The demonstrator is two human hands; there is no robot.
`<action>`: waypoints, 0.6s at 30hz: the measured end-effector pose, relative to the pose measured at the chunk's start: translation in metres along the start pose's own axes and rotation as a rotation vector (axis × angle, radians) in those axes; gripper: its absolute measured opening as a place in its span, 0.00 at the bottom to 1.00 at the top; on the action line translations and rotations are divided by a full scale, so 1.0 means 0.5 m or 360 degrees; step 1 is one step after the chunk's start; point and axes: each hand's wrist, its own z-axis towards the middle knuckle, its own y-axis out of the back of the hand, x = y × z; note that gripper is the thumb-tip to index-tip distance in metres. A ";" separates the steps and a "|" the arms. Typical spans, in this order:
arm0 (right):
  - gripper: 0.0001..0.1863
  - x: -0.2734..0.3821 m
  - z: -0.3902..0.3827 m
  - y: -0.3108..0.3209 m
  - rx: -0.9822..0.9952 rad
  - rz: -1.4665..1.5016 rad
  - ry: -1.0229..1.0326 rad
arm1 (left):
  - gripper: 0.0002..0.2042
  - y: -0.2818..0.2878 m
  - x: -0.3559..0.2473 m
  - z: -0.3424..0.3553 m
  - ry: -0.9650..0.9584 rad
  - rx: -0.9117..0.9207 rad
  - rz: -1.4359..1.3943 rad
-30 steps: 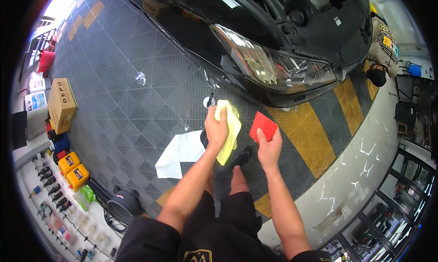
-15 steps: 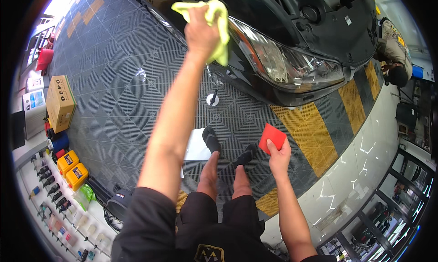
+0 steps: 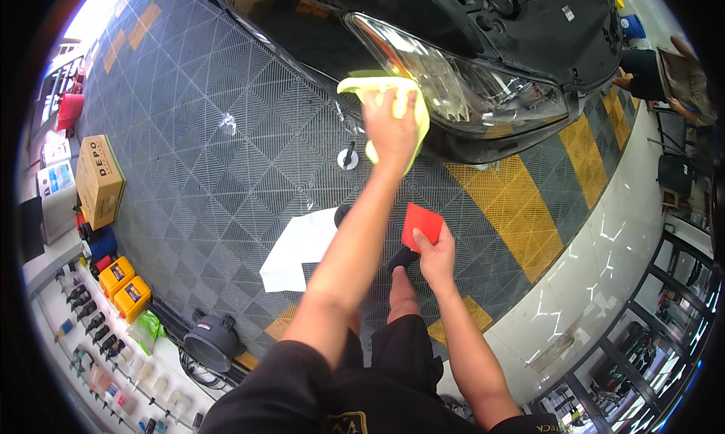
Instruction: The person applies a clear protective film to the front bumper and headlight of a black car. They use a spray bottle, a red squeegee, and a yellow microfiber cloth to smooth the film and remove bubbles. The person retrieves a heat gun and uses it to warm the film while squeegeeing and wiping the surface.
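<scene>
My left hand (image 3: pixel 393 132) grips a pale yellow microfibre cloth (image 3: pixel 377 85) just below the left end of the black car's headlight (image 3: pixel 491 94); I cannot tell whether the cloth touches the bodywork (image 3: pixel 310 45). In my right hand (image 3: pixel 434 256) is a flat red square (image 3: pixel 421 221), pinched between thumb and fingers, held low over the floor short of the bumper. Beneath my arms a white sheet (image 3: pixel 291 249) lies on the tiled mat (image 3: pixel 189 177), and a small white disc with a dark bar (image 3: pixel 347 160) lies near the bumper.
A cardboard box (image 3: pixel 102 181), yellow jugs (image 3: pixel 132 294) and a dark grey drum (image 3: pixel 208 343) line the left side by a rack of bottles (image 3: pixel 98 358). Another person (image 3: pixel 683 83) is at the car's far right. A dark frame (image 3: pixel 646 313) stands at the lower right.
My left hand swung up with the cloth, then came down and rightward toward the headlight. My right hand shifted slightly left. The other person at the right changed posture.
</scene>
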 end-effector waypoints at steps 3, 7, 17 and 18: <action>0.15 -0.020 -0.018 0.010 0.0011 0.0065 -0.0034 | 0.13 -0.049 0.007 -0.068 0.0207 -0.0001 -0.0018; 0.15 -0.054 -0.035 0.054 -0.0033 -0.0055 -0.0108 | 0.11 -0.058 0.017 -0.079 0.0321 0.0145 -0.0027; 0.14 -0.034 -0.050 0.146 -0.0132 0.0020 0.0010 | 0.12 0.036 0.108 -0.035 0.0539 0.0215 0.0434; 0.14 -0.034 -0.054 0.152 -0.0147 0.0030 0.0032 | 0.11 0.058 0.120 -0.032 0.0558 0.0225 0.0500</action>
